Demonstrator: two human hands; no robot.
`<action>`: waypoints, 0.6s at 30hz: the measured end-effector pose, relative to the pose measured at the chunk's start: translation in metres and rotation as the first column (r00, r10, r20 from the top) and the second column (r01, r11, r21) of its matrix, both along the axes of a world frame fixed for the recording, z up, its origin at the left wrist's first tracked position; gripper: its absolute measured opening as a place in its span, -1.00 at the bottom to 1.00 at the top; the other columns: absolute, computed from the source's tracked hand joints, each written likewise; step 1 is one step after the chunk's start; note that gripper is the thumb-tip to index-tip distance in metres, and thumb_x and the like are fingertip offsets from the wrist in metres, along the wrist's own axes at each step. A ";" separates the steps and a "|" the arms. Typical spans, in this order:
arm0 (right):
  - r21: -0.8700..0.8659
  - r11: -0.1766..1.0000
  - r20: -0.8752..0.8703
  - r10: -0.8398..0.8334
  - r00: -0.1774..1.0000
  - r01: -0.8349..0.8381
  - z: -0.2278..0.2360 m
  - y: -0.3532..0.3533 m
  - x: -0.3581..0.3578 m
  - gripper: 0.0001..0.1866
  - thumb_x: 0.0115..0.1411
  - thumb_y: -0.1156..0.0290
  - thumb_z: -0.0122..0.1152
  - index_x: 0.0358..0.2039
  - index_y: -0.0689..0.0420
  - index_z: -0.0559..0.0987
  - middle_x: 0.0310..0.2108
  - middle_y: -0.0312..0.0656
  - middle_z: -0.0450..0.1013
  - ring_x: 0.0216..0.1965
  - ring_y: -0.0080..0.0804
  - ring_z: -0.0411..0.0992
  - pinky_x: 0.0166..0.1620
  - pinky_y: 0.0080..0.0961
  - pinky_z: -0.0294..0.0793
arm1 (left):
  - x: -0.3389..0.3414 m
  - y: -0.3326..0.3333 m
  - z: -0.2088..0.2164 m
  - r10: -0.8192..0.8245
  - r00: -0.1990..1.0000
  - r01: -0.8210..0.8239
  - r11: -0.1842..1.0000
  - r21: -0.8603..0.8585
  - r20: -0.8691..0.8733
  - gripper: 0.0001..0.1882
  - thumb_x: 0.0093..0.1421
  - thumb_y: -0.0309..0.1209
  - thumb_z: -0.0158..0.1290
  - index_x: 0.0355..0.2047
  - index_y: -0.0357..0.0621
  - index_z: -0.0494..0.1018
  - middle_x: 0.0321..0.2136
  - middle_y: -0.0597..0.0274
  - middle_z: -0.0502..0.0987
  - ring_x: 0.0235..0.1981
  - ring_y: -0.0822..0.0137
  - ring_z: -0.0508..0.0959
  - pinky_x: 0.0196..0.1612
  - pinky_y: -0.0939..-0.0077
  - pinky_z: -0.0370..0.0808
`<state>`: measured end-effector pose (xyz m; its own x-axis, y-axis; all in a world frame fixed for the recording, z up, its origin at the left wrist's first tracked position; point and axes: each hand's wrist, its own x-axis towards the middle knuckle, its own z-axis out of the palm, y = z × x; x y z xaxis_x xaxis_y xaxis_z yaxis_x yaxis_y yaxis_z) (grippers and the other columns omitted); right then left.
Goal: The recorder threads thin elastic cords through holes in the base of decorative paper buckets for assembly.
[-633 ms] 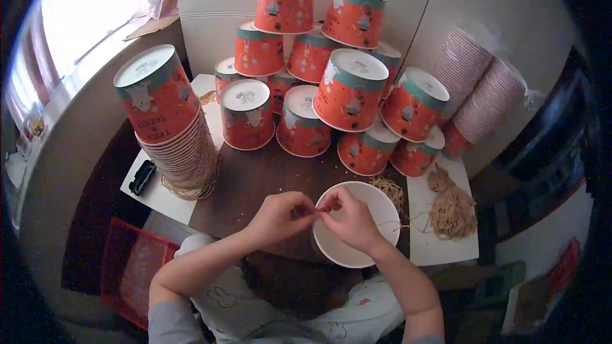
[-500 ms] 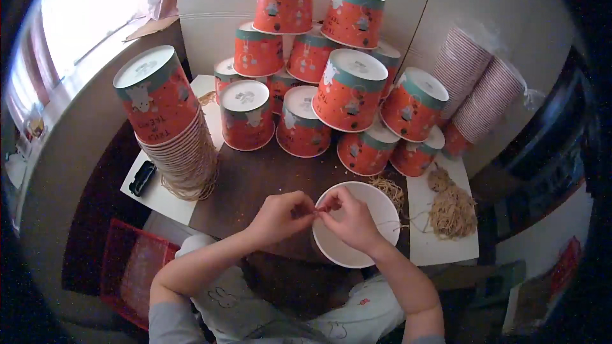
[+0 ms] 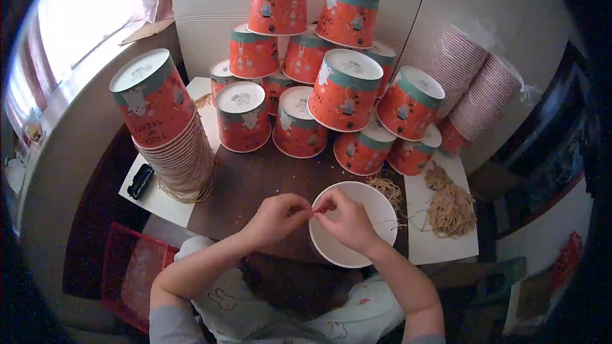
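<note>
A white-lined paper bucket [image 3: 382, 207] stands mouth up before me at the table's near edge. My left hand [image 3: 280, 216] and my right hand [image 3: 344, 220] meet fingertip to fingertip at its left rim, both closed in a pinch. Tan twine [image 3: 384, 222] shows inside the bucket beside my right hand and crosses the right rim toward a loose twine bundle [image 3: 450, 210]. The twine seems to lead to my right fingers; the pinched piece is too small to see clearly, and what my left fingertips hold is hidden.
Several orange-and-green paper buckets [image 3: 347, 99] are piled upside down behind. A tall nested stack [image 3: 182, 153] with twine hanging round it stands left, beside a small black object [image 3: 141, 181]. Wrapped bucket stacks [image 3: 484, 99] lean at the right wall. A red basket [image 3: 137, 274] sits lower left.
The whole view has shifted very slightly. Both hands keep their pinch at the bucket's left rim, with hardly any visible movement.
</note>
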<state>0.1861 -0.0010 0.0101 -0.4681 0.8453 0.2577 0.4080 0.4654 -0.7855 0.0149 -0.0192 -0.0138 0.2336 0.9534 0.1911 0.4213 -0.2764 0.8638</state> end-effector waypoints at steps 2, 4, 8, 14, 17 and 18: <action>0.018 1.000 0.008 0.004 1.000 -0.004 -0.001 0.000 0.000 -0.83 -0.09 0.52 0.17 -0.47 0.17 0.38 -0.53 -0.24 0.39 -0.46 -0.47 0.40 -0.33 -0.57 0.37 | 0.001 0.001 -0.002 -0.004 0.999 0.007 0.997 -0.073 0.042 -0.83 0.03 -0.39 0.02 -0.41 -0.25 0.43 -0.51 0.15 0.49 -0.47 0.40 0.47 -0.38 0.53 0.40; 0.053 0.999 0.017 -0.002 1.000 0.001 -0.003 0.000 0.001 -0.84 -0.09 0.52 0.17 -0.47 0.17 0.38 -0.52 -0.23 0.40 -0.45 -0.45 0.42 -0.32 -0.55 0.39 | 0.000 0.000 -0.001 -0.029 0.982 0.070 0.973 -0.218 0.185 -0.82 0.06 -0.38 0.00 -0.40 -0.25 0.42 -0.52 0.23 0.46 -0.47 0.45 0.44 -0.38 0.57 0.38; 0.075 0.997 0.028 -0.011 1.000 0.009 -0.004 0.001 0.001 -0.84 -0.08 0.52 0.16 -0.46 0.17 0.38 -0.53 -0.23 0.40 -0.46 -0.44 0.43 -0.33 -0.54 0.40 | -0.002 0.000 0.004 0.076 0.838 0.302 0.759 -0.577 0.540 -0.83 0.11 -0.34 -0.04 -0.38 -0.21 0.37 -0.54 0.46 0.37 -0.51 0.59 0.31 -0.45 0.73 0.28; 0.053 0.999 -0.013 0.014 1.000 -0.013 0.003 -0.002 0.002 -0.85 -0.08 0.53 0.16 -0.46 0.17 0.41 -0.55 -0.26 0.40 -0.52 -0.53 0.41 -0.42 -0.61 0.41 | -0.006 0.006 -0.013 0.072 0.734 0.447 0.697 -0.560 0.675 -0.85 0.10 -0.34 -0.02 -0.38 -0.13 0.38 -0.58 0.51 0.34 -0.58 0.67 0.22 -0.55 0.81 0.15; -0.026 0.999 0.055 0.032 0.998 -0.030 0.013 -0.005 0.002 -0.85 -0.09 0.53 0.17 -0.45 0.17 0.42 -0.56 -0.29 0.39 -0.57 -0.61 0.37 -0.50 -0.66 0.36 | -0.006 0.006 -0.014 0.099 0.713 0.458 0.684 -0.568 0.694 -0.86 0.09 -0.35 -0.02 -0.38 -0.12 0.39 -0.58 0.52 0.34 -0.58 0.68 0.23 -0.56 0.81 0.15; 0.024 0.999 0.048 0.043 0.998 -0.044 0.013 -0.005 0.002 -0.86 -0.09 0.53 0.18 -0.46 0.17 0.43 -0.56 -0.29 0.39 -0.59 -0.63 0.35 -0.53 -0.67 0.34 | -0.007 0.006 -0.014 0.100 0.713 0.458 0.684 -0.568 0.694 -0.86 0.09 -0.35 -0.02 -0.38 -0.12 0.39 -0.58 0.52 0.34 -0.58 0.68 0.23 -0.56 0.81 0.15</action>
